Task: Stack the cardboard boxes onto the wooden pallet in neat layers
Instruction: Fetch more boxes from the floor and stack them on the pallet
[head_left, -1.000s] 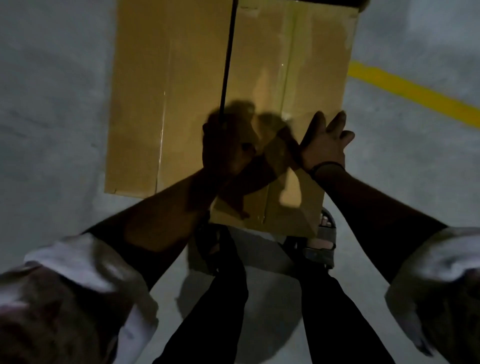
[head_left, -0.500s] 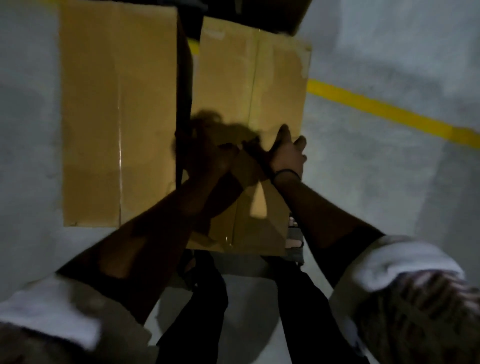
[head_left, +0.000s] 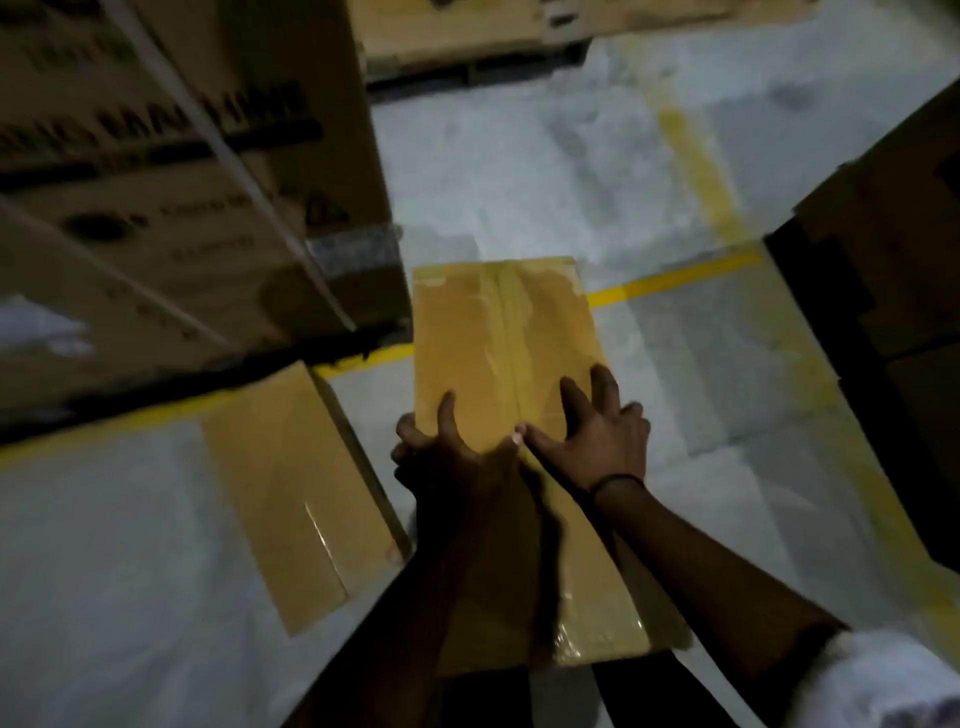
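Observation:
I hold a taped cardboard box (head_left: 498, 338) lengthwise in front of me, above the grey floor. My left hand (head_left: 447, 457) grips its left edge near the middle, thumb on top and fingers curled round the side. My right hand (head_left: 597, 431) lies spread on the top, with its outer fingers curling over the right edge. A second cardboard box (head_left: 291, 493) of the same kind lies on the floor, just left of the held one. At the far top, more boxes (head_left: 452, 31) sit on what looks like a pallet.
A tall stack of printed cartons (head_left: 182, 171) with strapping rises at the upper left. Dark boxes (head_left: 893, 291) stand close on the right. Yellow floor lines (head_left: 675, 280) cross the concrete floor (head_left: 519, 156) between them. My legs show below the box.
The view has swung up and turned. The held box has drawn apart from the second box, which now lies lower left. My left hand has shifted to the box's left edge.

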